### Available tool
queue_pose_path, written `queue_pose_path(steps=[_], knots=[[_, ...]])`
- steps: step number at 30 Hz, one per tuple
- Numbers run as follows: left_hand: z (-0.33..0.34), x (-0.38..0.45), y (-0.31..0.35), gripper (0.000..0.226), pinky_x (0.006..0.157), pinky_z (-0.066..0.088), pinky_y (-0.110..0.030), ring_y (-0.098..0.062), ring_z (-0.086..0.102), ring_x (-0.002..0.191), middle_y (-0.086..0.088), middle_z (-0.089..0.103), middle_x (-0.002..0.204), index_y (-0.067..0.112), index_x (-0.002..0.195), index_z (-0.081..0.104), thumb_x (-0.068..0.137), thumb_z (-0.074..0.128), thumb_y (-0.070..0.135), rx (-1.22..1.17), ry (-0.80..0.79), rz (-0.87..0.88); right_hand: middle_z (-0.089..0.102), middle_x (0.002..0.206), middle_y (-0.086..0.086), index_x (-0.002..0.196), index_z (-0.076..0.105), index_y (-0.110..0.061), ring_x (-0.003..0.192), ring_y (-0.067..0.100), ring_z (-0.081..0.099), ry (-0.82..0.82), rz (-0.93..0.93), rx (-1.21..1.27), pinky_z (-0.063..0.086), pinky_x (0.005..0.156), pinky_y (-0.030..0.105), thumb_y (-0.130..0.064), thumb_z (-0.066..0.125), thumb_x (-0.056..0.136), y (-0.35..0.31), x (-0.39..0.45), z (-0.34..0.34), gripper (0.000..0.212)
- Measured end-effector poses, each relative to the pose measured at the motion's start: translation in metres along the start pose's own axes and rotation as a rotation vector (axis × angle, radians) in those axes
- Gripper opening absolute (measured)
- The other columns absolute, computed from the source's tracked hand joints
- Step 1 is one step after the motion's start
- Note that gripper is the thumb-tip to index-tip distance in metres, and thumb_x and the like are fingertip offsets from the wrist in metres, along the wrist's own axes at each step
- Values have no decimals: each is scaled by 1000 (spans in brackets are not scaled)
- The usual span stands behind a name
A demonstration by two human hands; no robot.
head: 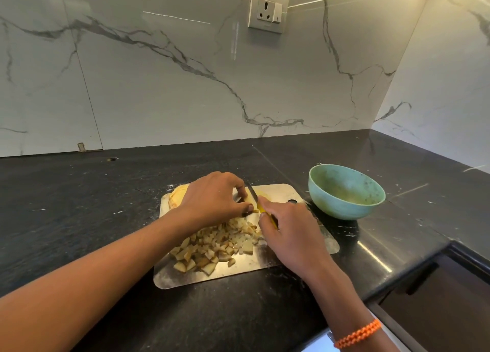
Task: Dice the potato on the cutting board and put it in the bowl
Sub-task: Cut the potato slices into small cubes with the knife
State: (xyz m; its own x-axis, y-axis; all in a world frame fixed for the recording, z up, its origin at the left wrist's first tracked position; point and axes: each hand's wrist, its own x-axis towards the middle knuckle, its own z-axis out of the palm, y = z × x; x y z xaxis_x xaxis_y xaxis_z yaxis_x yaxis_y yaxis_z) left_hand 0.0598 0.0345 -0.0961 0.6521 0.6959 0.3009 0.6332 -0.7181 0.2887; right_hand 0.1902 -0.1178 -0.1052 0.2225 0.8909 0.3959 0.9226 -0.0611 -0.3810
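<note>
Right hand [289,235] grips knife [261,206] — no writing legible.

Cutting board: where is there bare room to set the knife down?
Bare metal shows along the cutting board's far right corner beside the bowl, and the near edge below the diced potato. The middle is crowded by both hands, left and right.

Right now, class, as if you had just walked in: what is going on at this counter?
A person is dicing potato on a metal cutting board. The left hand holds a potato piece steady while the right hand grips a yellow-handled knife with its blade over that piece. A pile of diced potato lies on the board's near side, and more uncut potato sits behind the left hand. The green bowl to the right holds no dice yet.
</note>
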Motion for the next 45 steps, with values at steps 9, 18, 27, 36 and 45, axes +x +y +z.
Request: queue_pose_path(steps=[9, 18, 27, 36, 45], knots=[[1, -1, 3, 34, 77, 56, -27, -8, 63, 113, 17, 70, 128, 36, 104, 76, 86, 72, 64, 3, 7, -4, 68, 79, -7, 149, 51, -31, 69, 11, 58, -62, -23, -58, 53, 62, 38, -34, 43, 106, -2, 0, 0, 44], [1, -3, 5, 35, 81, 61, -32, -9, 65, 110, 17, 72, 122, 35, 104, 77, 86, 71, 65, 21, 15, -21, 70, 88, -7, 152, 46, -33, 74, 9, 58, -103, -69, -66, 48, 65, 32, -37, 44, 105, 3, -22, -10, 47], [0, -4, 6, 35, 81, 60, -32, -8, 64, 112, 17, 71, 125, 35, 104, 76, 85, 73, 65, 25, 10, -20, 69, 84, -9, 151, 47, -35, 76, 10, 54, -52, -62, -71, 49, 72, 38, -37, 48, 104, 9, -50, -20, 47], [1, -3, 3, 35, 82, 60, -32, -8, 63, 112, 17, 69, 130, 35, 102, 77, 84, 75, 64, -8, 11, -11, 41, 52, -17, 146, 54, -33, 54, 8, 46, 48, -12, 18, 33, 55, 23, -32, 54, 102, 10, -46, -19, 43], [4, -1, 0, 31, 84, 61, -37, -7, 63, 111, 19, 70, 125, 36, 94, 78, 80, 78, 64, -43, 47, -22, 65, 71, -10, 146, 56, -32, 63, 9, 49, 6, 3, -13, 35, 57, 27, -32, 48, 103, 1, -6, -5, 44]])
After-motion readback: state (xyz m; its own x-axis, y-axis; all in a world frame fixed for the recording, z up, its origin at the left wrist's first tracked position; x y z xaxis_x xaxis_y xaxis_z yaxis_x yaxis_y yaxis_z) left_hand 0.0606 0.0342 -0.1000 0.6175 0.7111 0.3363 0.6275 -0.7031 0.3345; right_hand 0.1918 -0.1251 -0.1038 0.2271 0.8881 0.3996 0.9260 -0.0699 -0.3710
